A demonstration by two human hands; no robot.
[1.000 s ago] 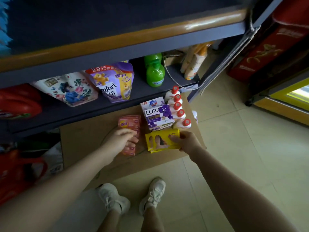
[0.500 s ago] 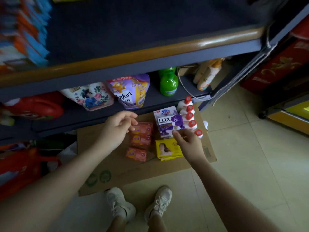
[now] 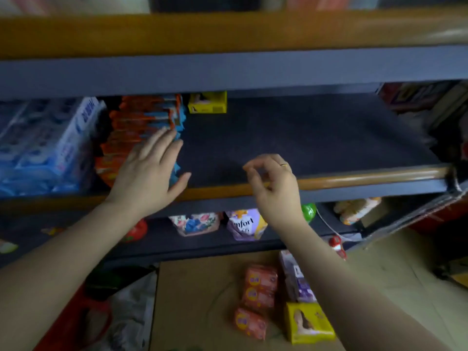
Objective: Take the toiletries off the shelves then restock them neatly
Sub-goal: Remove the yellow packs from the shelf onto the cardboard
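The left hand [image 3: 149, 173] was laid flat, fingers straight, against the orange-and-blue packs [image 3: 141, 127] at the left end of the middle shelf [image 3: 316, 138]. The right hand [image 3: 274, 183] was held over the shelf's front edge, fingers loosely curled and holding nothing. A yellow box [image 3: 207, 102] was seen at the shelf's back edge, and orange soap packs [image 3: 258, 290] and another yellow box [image 3: 309, 323] lay on the cardboard [image 3: 192, 300] on the floor.

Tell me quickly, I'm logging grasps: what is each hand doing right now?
Left hand: open, fingers straight, against the orange-and-blue flat packs.
Right hand: holding nothing, fingers loosely curled above the dark shelf.

Matt dark shelf [image 3: 304, 138], glossy wood-toned edge strip [image 3: 367, 177].
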